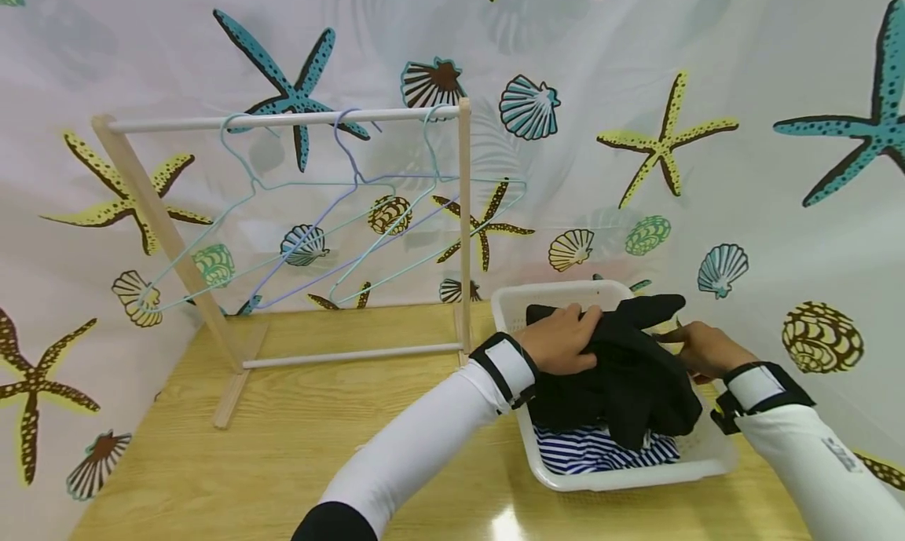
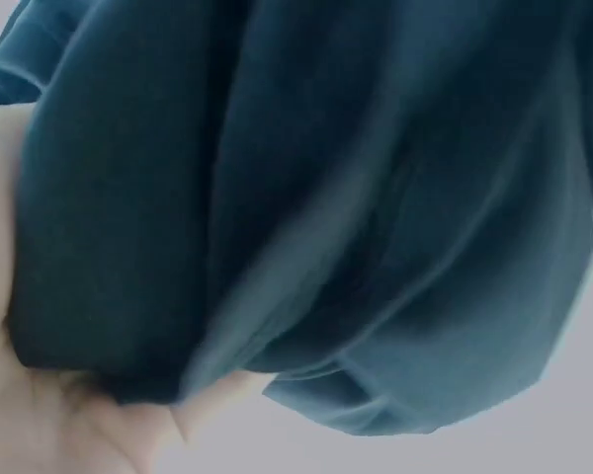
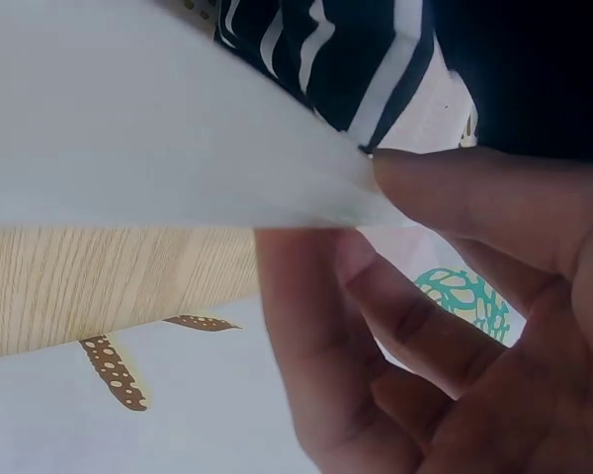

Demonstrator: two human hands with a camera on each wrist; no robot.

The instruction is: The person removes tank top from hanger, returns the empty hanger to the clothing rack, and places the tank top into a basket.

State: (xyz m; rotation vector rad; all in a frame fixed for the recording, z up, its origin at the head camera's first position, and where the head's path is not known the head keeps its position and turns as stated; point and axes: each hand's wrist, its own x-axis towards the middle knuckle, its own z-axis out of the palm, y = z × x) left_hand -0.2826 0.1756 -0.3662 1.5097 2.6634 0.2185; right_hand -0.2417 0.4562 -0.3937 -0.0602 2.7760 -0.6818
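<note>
My left hand (image 1: 560, 340) grips a black garment (image 1: 629, 372) that lies bunched in a white plastic basket (image 1: 558, 478). Close up in the left wrist view, the dark cloth (image 2: 306, 197) hangs in folds over the palm and fingers. At the basket's right side, my right hand (image 1: 710, 350) pinches the rim; the right wrist view shows the thumb (image 3: 474, 193) inside the white wall (image 3: 178, 148) and fingers outside. Beneath the black garment, navy-and-white striped cloth (image 1: 583, 451) shows along the basket's front.
To the left stands a drying rack with wooden posts (image 1: 464, 227) and a white top bar (image 1: 297, 121). Two mint hangers and a blue-violet hanger (image 1: 353, 152) hang from it. Behind the wooden table (image 1: 318, 439) is a curtain (image 1: 707, 46) printed with starfish and shells.
</note>
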